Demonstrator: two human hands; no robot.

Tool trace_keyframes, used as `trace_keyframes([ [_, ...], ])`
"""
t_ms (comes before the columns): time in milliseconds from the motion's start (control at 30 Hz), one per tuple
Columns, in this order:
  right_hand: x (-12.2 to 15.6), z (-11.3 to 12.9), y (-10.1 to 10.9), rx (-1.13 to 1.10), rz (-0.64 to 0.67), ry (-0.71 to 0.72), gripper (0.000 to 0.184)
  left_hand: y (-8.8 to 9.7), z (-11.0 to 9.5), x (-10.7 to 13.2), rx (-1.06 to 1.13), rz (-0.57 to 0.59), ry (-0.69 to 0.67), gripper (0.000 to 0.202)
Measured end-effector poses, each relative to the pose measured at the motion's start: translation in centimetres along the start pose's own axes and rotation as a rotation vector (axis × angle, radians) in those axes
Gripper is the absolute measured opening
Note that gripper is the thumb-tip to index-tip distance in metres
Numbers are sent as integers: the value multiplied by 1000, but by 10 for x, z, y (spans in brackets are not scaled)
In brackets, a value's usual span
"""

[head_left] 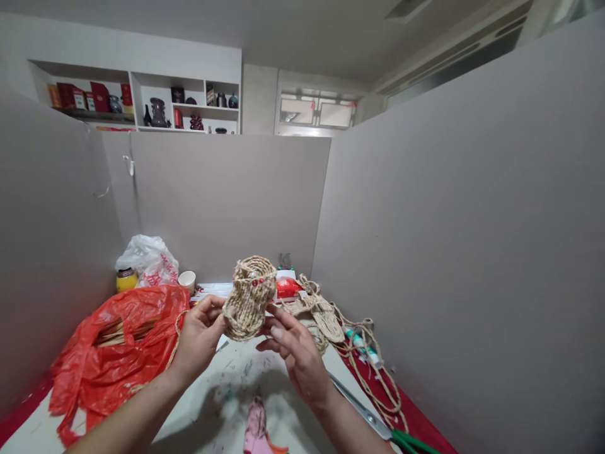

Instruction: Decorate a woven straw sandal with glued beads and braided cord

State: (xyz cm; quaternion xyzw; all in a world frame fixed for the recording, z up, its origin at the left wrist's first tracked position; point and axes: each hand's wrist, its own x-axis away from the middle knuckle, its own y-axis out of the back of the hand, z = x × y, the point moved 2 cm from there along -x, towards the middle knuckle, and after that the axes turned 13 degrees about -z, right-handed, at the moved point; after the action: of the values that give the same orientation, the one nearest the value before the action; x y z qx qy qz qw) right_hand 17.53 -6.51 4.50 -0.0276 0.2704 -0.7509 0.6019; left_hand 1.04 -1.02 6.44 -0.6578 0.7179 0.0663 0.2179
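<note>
A small slipper [249, 302] coiled from straw rope is held up over the table, with red beads and a clear bead on its strap. My left hand [201, 331] pinches its left edge between thumb and fingers. On the other side, the fingers of my right hand [300, 359] hold it at the lower right edge, partly hidden behind it. A strand of rope [177, 340] hangs beside my left wrist. Below the hands lies a pink glue gun [256, 422], its tip darkened. Large scissors [363, 410] with green handles lie by my right forearm.
A red plastic bag [113, 353] with flat brown strips is at left, near a yellow jar [126, 279], a white bag [151, 258] and a paper cup [187, 281]. A woven sole [328, 320] and loose rope [385, 372] lie right. Grey partitions [227, 202] surround the table.
</note>
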Motion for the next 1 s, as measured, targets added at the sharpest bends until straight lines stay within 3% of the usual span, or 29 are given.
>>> trace_keyframes([
  [100,3,-2,-5,89,15,31,37,0,0,1,13,-26,-19,21],
  [267,6,-4,-8,163,-93,86,17,-8,-3,10,22,26,7,22],
  [700,6,-2,-7,169,-101,104,20,-6,-5,10,74,41,132,30],
  [833,1,-6,-3,158,-120,89,21,-9,-14,12,71,135,209,29],
  [900,-2,-9,1,143,-139,89,23,-10,-17,13,75,201,250,38],
  [1000,-4,-12,5,122,-150,88,25,-10,-20,14,44,213,239,45],
])
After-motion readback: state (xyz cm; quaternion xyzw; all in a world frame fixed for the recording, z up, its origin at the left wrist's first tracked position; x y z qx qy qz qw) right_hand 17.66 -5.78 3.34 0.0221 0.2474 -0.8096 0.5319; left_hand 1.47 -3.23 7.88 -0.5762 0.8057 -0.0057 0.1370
